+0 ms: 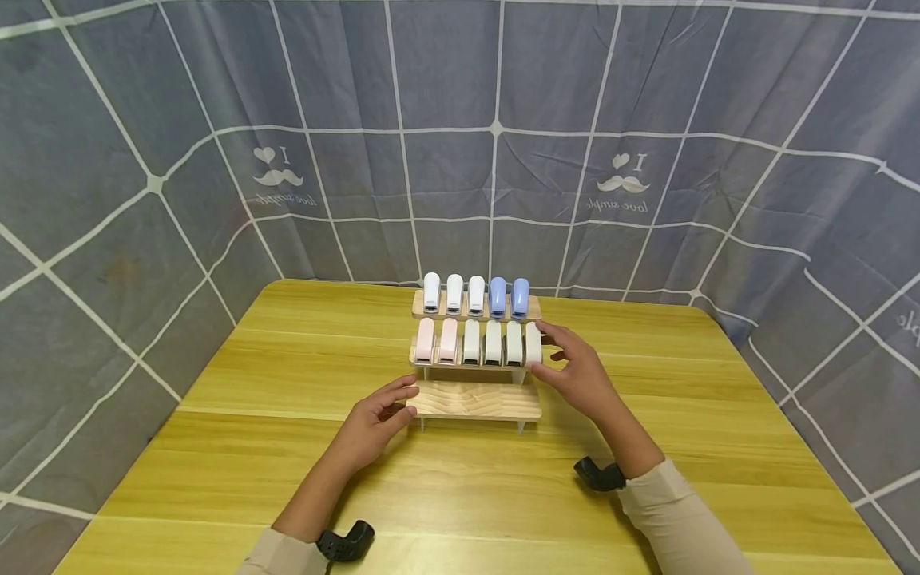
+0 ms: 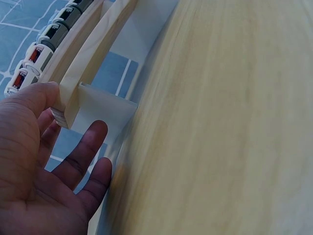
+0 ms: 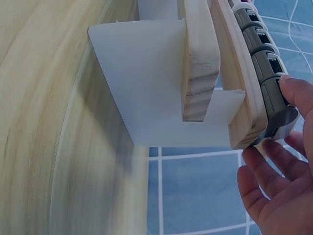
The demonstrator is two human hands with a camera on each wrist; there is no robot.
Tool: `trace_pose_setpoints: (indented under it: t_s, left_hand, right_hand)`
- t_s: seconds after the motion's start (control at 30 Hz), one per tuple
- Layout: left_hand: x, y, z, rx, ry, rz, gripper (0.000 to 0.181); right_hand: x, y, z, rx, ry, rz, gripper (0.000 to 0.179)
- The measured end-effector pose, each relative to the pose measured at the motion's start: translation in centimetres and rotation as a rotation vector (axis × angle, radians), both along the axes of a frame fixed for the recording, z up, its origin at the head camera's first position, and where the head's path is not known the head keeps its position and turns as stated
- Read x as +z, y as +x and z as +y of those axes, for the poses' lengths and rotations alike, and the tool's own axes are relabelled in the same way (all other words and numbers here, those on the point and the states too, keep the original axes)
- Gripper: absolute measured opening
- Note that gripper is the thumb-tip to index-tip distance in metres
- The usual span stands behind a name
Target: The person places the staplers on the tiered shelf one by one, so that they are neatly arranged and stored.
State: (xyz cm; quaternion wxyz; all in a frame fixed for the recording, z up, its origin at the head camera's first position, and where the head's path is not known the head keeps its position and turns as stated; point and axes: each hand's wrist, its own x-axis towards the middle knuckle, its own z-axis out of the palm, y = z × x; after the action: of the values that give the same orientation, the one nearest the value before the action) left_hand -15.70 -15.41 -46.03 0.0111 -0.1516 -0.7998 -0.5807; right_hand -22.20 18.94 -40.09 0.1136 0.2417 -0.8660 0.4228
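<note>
A stepped wooden rack stands on the table, and several small staplers line its two rear tiers. My right hand is at the right end of the middle tier, thumb and fingers around the ends of a whitish stapler. In the right wrist view that stapler's dark base shows under the thumb. My left hand holds the left end of the front tier, thumb against the board and the lower fingers spread beside a white leg.
White staplers and blue staplers stand on the back tier. Pink staplers and pale green-white staplers share the middle one. A grey gridded curtain hangs behind the wooden table.
</note>
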Motion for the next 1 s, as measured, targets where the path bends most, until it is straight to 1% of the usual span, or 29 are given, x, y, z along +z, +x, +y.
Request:
trace_pose_setpoints:
  t_s: [0.17,0.3,0.37,0.53,0.7,1.0]
  left_hand:
    - [-0.14,-0.06,-0.02,0.003,-0.004,0.004,0.041]
    - [-0.28,-0.07,-0.01,0.006,-0.011,0.021,0.04]
    - [-0.3,-0.07,-0.02,0.011,-0.014,0.017,0.04]
    - [-0.27,-0.06,-0.09,0.009,-0.021,0.006,0.041]
    - [-0.19,-0.02,-0.13,0.0,-0.028,0.013,0.041]
    - [-0.1,-0.11,0.06,0.004,-0.037,0.029,0.039]
  right_hand:
    - [-0.09,-0.03,-0.09,0.001,0.007,0.005,0.068]
    - [-0.01,0.07,-0.17,-0.002,0.009,0.003,0.068]
    - [0.03,0.1,-0.24,-0.005,0.009,0.001,0.068]
    - [0.06,0.14,-0.44,-0.018,0.011,-0.003,0.068]
    - [-0.02,0.16,-0.46,-0.032,0.026,-0.001,0.069]
    - [-0.01,0.26,-0.48,-0.051,0.041,0.008,0.068]
